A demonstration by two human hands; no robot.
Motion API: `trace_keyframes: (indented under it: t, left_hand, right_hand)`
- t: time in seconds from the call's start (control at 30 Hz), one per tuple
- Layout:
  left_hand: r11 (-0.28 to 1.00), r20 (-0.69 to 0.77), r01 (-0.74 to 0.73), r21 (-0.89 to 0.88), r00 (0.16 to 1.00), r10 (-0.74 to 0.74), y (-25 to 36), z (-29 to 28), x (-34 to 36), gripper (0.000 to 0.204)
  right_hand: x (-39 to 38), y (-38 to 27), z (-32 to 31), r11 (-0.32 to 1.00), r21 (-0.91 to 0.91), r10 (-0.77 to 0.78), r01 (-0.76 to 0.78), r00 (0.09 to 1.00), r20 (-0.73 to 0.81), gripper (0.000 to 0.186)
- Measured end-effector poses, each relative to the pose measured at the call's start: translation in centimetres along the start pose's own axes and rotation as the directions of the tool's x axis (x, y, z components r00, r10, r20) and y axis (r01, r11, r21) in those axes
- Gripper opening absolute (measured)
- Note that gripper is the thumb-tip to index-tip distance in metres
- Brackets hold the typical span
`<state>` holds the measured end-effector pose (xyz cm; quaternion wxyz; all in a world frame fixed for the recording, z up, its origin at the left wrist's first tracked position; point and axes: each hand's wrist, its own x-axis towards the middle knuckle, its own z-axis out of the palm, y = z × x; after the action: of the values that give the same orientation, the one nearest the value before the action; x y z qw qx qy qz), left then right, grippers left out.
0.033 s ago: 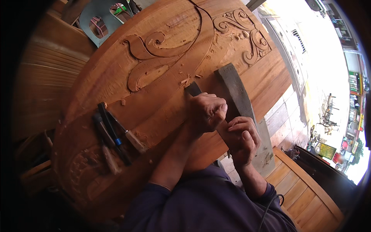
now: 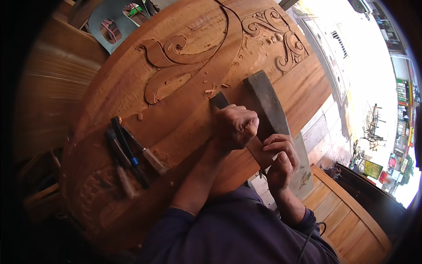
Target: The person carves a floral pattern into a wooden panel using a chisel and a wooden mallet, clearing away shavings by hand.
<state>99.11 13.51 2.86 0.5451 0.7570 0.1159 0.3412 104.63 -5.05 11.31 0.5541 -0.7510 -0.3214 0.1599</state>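
Note:
A long flat bar (image 2: 256,148) with a dark far end lies slantwise across the carved wooden panel. My left hand (image 2: 237,126) is closed in a fist around its middle. My right hand (image 2: 281,160) is at the bar's near end, with curled fingertips touching its edge and the thumb bent. A small dark tip (image 2: 262,173) shows below the bar beside that hand; what it belongs to is hidden. Just right of the bar rests a thick grey stone-like block (image 2: 267,94). Pale wood shavings (image 2: 210,92) lie by the bar's far end.
The panel (image 2: 176,119) bears carved scrolls. Several carving tools lie on its left side, among them a wooden-handled one (image 2: 154,159) and a black one with a blue band (image 2: 127,152). A grey-green plastic chair (image 2: 100,26) stands beyond, and a slatted wooden piece (image 2: 347,215) at right.
My right hand has slid slightly right along the bar's near end, and its fingers have loosened, baring more of the bar. The left hand keeps its place.

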Motion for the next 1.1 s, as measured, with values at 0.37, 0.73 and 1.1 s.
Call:
trace_keyframes:
  t: [0.37, 0.73, 1.1]
  left_hand:
    - [0.999, -0.021, 0.000, 0.050, 1.000, 0.001, -0.4, 0.2, 0.4, 0.039]
    - [0.999, -0.041, 0.006, 0.046, 0.999, -0.004, -0.4, 0.3, 0.6, 0.040]
    - [0.943, -0.038, -0.287, 0.169, 0.954, 0.297, 1.0, 1.9, 2.1, 0.031]
  right_hand:
    - [-0.3, 1.1, -1.8, 0.997, 0.065, 0.056, -0.051, 0.995, -0.085, 0.046]
    - [0.5, 0.9, -0.5, 0.994, 0.109, -0.001, 0.008, 0.998, -0.065, 0.041]
    - [1.3, 0.7, 0.9, 0.980, 0.024, 0.194, -0.197, 0.975, 0.105, 0.036]
